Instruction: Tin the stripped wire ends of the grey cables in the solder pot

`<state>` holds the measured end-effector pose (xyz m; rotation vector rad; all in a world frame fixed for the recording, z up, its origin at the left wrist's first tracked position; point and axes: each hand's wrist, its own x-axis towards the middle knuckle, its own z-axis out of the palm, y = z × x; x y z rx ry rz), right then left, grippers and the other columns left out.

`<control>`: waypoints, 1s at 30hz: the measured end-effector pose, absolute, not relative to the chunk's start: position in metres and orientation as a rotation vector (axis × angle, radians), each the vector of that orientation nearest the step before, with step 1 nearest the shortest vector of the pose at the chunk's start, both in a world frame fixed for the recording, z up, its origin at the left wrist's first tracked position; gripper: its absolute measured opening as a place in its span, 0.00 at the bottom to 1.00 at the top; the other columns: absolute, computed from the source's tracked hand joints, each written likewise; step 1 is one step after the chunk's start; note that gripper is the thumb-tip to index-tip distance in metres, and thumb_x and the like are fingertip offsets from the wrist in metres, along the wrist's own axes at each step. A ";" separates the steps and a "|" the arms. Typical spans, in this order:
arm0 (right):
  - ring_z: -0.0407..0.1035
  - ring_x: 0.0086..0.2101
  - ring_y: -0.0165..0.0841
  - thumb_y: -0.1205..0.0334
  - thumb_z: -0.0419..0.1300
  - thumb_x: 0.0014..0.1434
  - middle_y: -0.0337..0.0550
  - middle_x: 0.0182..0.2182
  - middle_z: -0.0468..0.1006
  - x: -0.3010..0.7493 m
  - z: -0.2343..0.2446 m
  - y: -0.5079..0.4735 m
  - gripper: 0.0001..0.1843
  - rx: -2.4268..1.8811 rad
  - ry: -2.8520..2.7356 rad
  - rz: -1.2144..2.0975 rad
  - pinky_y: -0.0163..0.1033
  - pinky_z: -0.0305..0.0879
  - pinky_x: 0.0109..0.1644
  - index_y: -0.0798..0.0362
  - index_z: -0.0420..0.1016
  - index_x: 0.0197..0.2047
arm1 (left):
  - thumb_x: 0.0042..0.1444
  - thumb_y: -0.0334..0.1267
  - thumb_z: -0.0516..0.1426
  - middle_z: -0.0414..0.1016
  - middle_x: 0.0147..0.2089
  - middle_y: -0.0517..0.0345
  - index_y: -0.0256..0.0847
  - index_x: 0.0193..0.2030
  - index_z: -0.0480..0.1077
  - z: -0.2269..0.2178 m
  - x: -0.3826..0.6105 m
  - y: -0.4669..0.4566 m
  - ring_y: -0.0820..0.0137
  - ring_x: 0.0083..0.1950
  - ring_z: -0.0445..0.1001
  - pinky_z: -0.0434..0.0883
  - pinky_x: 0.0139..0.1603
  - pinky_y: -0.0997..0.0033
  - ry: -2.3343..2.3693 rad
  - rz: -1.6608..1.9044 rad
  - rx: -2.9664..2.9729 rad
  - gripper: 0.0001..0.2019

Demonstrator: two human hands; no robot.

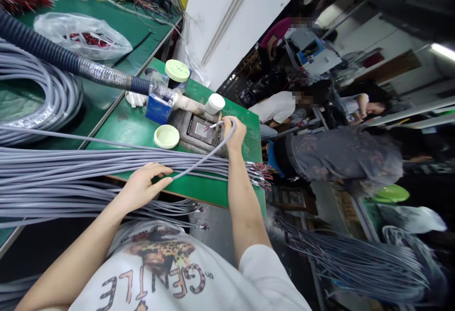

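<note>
Plainly, grey cable pinched near tip by right fingers (left fingers: grip unclear).

Cable in right grip, apparently left grip too

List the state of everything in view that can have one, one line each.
Right hand: closed on the held cable
Left hand: thumb at the held cable, grip unclear
Held cable: curved, thin wires exposed over the metal block
Cable bundle: laid lengthwise, wire ends exposed
Pale green dish: hollow side up
Corrugated hose: partly wrapped in tape
Plastic bag: open, red wires showing
Cable coil: wound in loops
</note>
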<state>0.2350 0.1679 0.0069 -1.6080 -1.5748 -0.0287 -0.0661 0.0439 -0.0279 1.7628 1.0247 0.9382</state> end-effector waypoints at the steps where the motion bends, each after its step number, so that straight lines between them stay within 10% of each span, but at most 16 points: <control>1: 0.75 0.32 0.36 0.53 0.50 0.62 0.45 0.28 0.81 0.235 0.006 0.169 0.18 -1.609 -1.582 -0.032 0.40 0.68 0.41 0.54 0.76 0.32 | 0.55 0.44 0.59 0.80 0.41 0.53 0.45 0.42 0.78 -0.028 -0.066 0.044 0.62 0.43 0.75 0.69 0.48 0.66 1.029 0.932 1.770 0.11; 30: 0.72 0.43 0.35 0.62 0.57 0.62 0.43 0.46 0.81 0.174 0.038 -0.010 0.13 -0.959 -2.154 0.100 0.44 0.70 0.45 0.44 0.76 0.49 | 0.46 0.51 0.65 0.77 0.28 0.56 0.38 0.33 0.79 -0.002 -0.003 0.033 0.74 0.28 0.70 0.67 0.33 0.75 0.651 0.835 0.722 0.17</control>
